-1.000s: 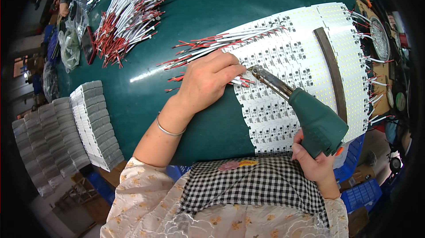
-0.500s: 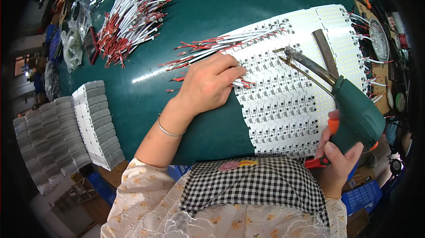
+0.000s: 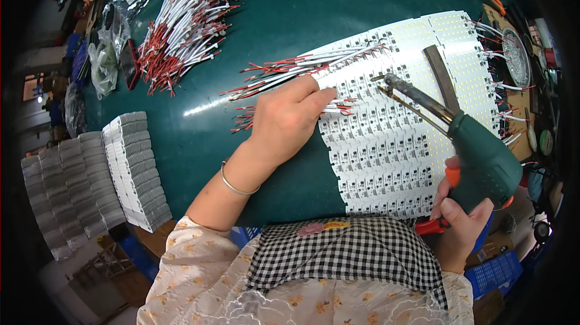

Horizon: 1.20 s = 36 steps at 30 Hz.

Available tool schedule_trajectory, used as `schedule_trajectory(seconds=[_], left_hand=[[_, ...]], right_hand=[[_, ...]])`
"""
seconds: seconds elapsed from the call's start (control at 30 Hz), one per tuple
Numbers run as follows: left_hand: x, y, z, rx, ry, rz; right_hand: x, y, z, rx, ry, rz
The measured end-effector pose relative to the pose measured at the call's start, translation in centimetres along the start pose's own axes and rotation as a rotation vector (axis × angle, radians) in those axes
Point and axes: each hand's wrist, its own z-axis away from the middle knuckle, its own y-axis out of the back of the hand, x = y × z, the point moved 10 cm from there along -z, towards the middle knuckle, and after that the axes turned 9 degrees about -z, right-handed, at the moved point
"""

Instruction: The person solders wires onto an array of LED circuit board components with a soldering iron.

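Observation:
My left hand (image 3: 284, 116) is closed over a small bunch of red and white wires (image 3: 338, 106), whose ends stick out on both sides of the fingers. It rests at the left edge of a sheet of white LED circuit boards (image 3: 377, 159). Just beyond the hand, more loose wires (image 3: 302, 66) lie partly on the boards. My right hand (image 3: 462, 219) grips a green soldering gun (image 3: 486, 159) by its handle, fingers around the orange trigger. The gun's tip hovers over the boards, right of the left hand. A dark flat bar (image 3: 442, 77) lies across the boards.
A large heap of red and white wires (image 3: 187, 29) lies on the green table (image 3: 290, 17) at the far left. Stacked board strips (image 3: 136, 171) stand at the left edge. A round metal-filled dish (image 3: 515, 56) and tools crowd the right. Blue crates (image 3: 495, 273) sit below.
My left hand has shifted slightly, and more of the wire ends now show left of it. The soldering gun's tip has dipped a little toward me.

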Motion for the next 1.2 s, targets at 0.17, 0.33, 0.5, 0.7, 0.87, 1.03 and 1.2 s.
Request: schedule_trajectory(seconds=[0.17, 0.33, 0.5, 0.7, 0.87, 1.03, 1.2], left_hand=[[-0.1, -0.9, -0.1, -0.028, 0.018, -0.054], [0.6, -0.1, 0.2, 0.071, -0.075, -0.079], [0.6, -0.6, 0.6, 0.124, -0.109, -0.136], [0.4, -0.9, 0.5, 0.08, -0.104, -0.115], [0.5, -1.1, 0.4, 0.05, -0.091, -0.111], [0.6, -1.0, 0.6, 0.083, -0.103, -0.129], [0.6, -1.1, 0.5, 0.082, -0.11, -0.116]], right_hand=[[1.5, 0.2, 0.3, -0.138, -0.114, -0.056], [1.5, -0.3, 0.1, -0.161, -0.096, -0.065], [1.8, -1.1, 0.0, -0.21, -0.098, -0.044], [2.5, -1.5, -0.3, -0.249, -0.135, -0.026], [3.2, -1.8, -0.4, -0.234, -0.15, -0.016], [3.3, -2.4, -0.5, -0.265, -0.153, -0.016], [3.7, -2.5, -0.5, -0.239, -0.203, 0.006]])
